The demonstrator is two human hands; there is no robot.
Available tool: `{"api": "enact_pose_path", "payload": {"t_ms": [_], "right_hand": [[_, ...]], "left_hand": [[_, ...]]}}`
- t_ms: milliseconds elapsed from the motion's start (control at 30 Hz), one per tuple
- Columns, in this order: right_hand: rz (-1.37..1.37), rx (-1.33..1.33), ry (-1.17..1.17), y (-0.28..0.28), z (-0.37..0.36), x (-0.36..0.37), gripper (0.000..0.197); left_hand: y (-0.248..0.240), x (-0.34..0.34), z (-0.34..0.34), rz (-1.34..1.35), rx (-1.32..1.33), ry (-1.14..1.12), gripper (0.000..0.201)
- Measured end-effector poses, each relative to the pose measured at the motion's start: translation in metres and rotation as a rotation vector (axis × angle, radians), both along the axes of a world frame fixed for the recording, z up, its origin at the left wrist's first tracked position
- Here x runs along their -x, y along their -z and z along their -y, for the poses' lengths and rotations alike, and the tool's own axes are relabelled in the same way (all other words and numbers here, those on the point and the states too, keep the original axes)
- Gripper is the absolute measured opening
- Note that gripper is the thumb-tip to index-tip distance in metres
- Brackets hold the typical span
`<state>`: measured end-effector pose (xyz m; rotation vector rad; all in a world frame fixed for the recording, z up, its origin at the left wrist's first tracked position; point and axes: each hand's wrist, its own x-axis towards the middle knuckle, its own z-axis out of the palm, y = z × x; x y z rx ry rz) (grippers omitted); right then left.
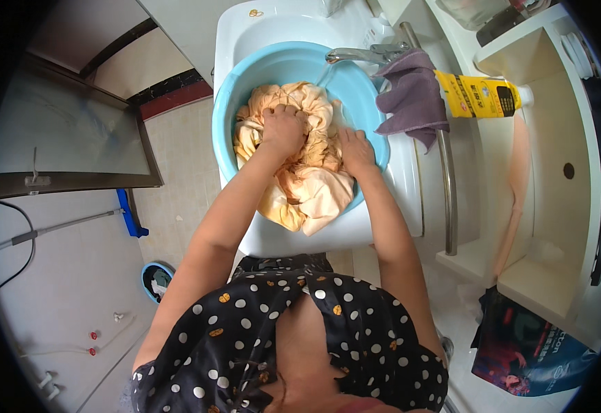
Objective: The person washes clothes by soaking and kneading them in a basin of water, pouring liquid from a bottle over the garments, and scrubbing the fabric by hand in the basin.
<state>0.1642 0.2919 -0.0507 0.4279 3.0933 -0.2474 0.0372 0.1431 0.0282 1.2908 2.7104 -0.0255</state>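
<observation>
A light blue round basin (226, 131) sits in the white sink (245, 27). Bunched peach-coloured fabric (321, 189) with some yellowish parts fills much of it and hangs over the near rim. My left hand (284, 129) presses into the folds on top, its fingers curled round a bunch of the fabric. On the basin's right side, my right hand (357, 148) lies with fingers stretched forward, between the fabric and the basin wall. Its fingertips touch the fabric's edge. The silver faucet (355, 55) reaches over the far right rim, and a thin stream seems to fall from it.
A purple-grey cloth (414, 100) hangs over the metal rail (447, 193) beside the sink. Right of it are a yellow tube (479, 95) and white shelves (544, 275). A dark pouch (531, 347) stands lower right. On the left are a blue-headed mop (130, 213) and a small bin (147, 279).
</observation>
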Motion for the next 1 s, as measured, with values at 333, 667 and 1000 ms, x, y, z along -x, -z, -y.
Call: {"api": "enact_pose_path", "payload": {"t_ms": [333, 667, 1000], "right_hand": [[0.262, 0.158, 0.200, -0.022, 0.012, 0.009, 0.022], [-0.314, 0.939, 0.319, -0.070, 0.006, -0.018, 0.025], [-0.802, 1.754, 0.350, -0.167, 0.059, -0.019, 0.023]], "left_hand": [[-0.011, -0.058, 0.013, -0.007, -0.294, 0.309, 0.050], [-0.056, -0.013, 0.056, 0.203, -0.629, -0.039, 0.006], [-0.081, -0.065, 0.108, 0.213, -0.603, 0.165, 0.041]]}}
